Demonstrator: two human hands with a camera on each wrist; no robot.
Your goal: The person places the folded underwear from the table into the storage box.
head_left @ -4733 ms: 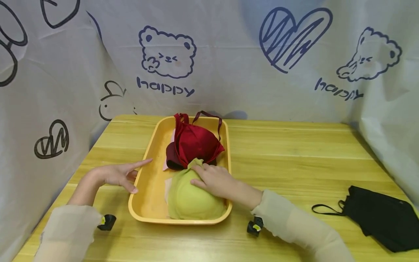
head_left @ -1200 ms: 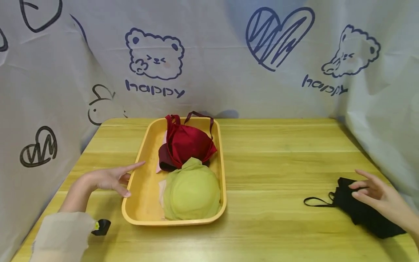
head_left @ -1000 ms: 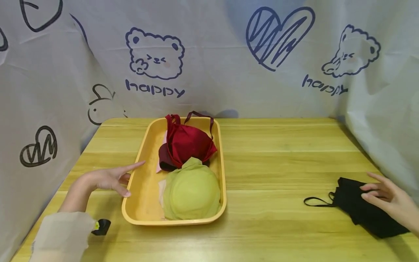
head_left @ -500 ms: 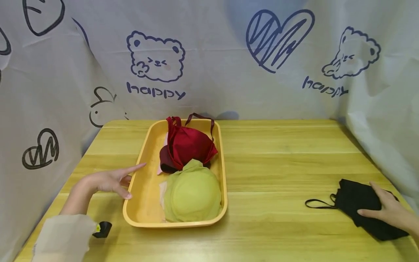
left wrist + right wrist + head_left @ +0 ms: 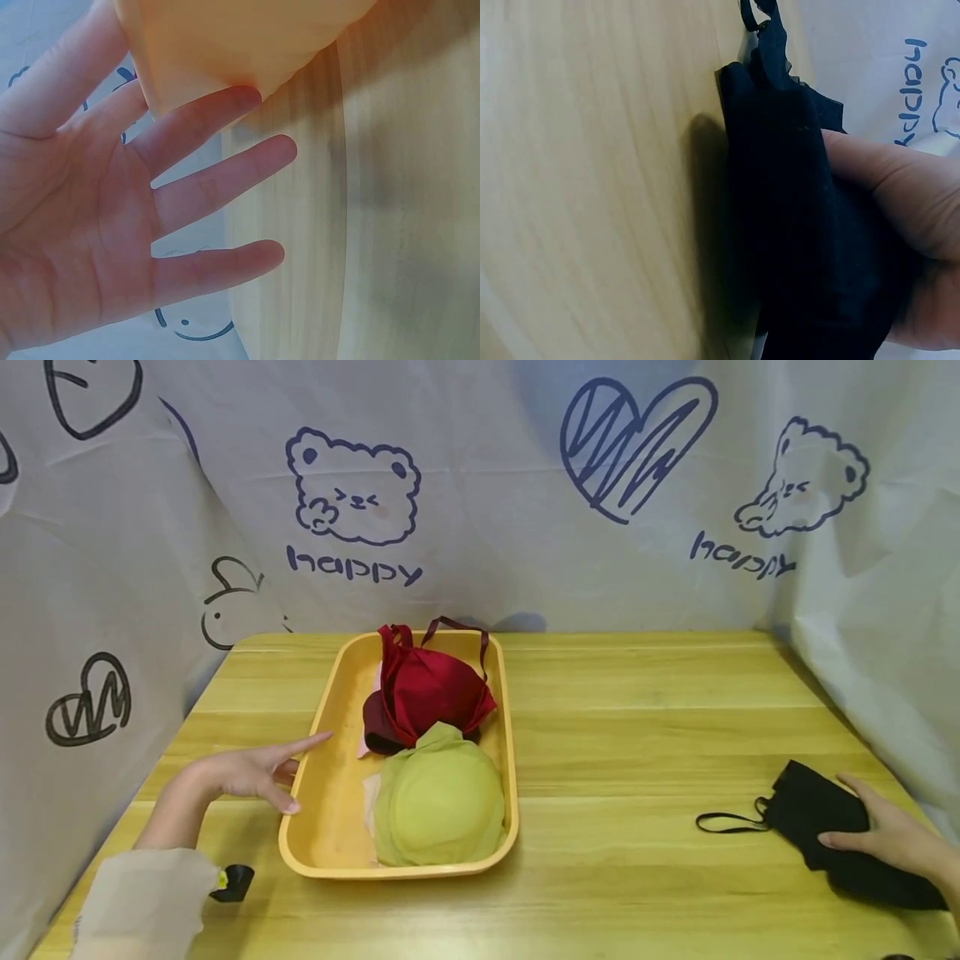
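My right hand [image 5: 892,835] grips a folded black bra [image 5: 810,806] at the right of the table, thumb on the near side. In the right wrist view the black bra [image 5: 780,195] is bunched in the hand, its thin straps at the top and a shadow beside it. My left hand [image 5: 247,774] rests against the left rim of a yellow tray [image 5: 330,835]; in the left wrist view its fingers are spread and straight, touching the tray's outer wall. Inside the tray lie a shiny red bra [image 5: 431,685] at the back and a yellow-green bra [image 5: 446,797] in front.
The tray stands on a wooden table [image 5: 600,735] with bare boards between it and the black bra. A white sheet with drawings [image 5: 487,527] encloses the back and sides. A small black device [image 5: 234,883] sits by the left cuff.
My right hand has let go of the yellow-green bra in the tray, moved right, come down on the black bra and gripped it, bending its fabric. The left hand stays at the tray.
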